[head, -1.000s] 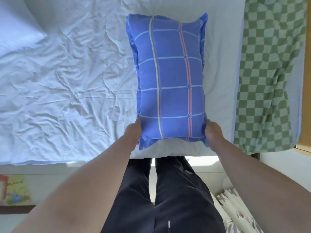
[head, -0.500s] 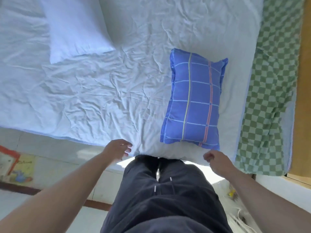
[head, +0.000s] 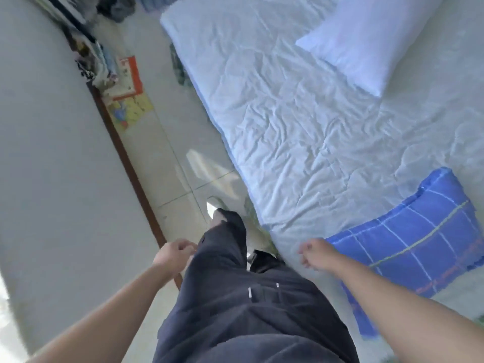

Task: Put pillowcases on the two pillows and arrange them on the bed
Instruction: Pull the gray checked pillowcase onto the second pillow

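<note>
A pillow in a blue checked pillowcase [head: 413, 247] lies on the bed at the lower right, partly behind my right forearm. A bare white pillow [head: 364, 40] lies at the top right of the crumpled white sheet [head: 301, 121]. My left hand [head: 174, 255] hangs over the floor beside my dark trousers, fingers loosely curled and holding nothing. Near the bed's edge, my right hand [head: 315, 254] hovers just left of the blue pillow, fingers loosely curled and holding nothing.
A tiled floor strip [head: 178, 158] runs between the bed and a pale wall [head: 52, 153] with a brown skirting board. A colourful poster [head: 129, 100] and clutter lie along the wall at the top left. My legs stand beside the bed.
Both hands have let go of the blue pillow, which stays on the bed. The view has swung left along the bed, and my hands have dropped to my sides.
</note>
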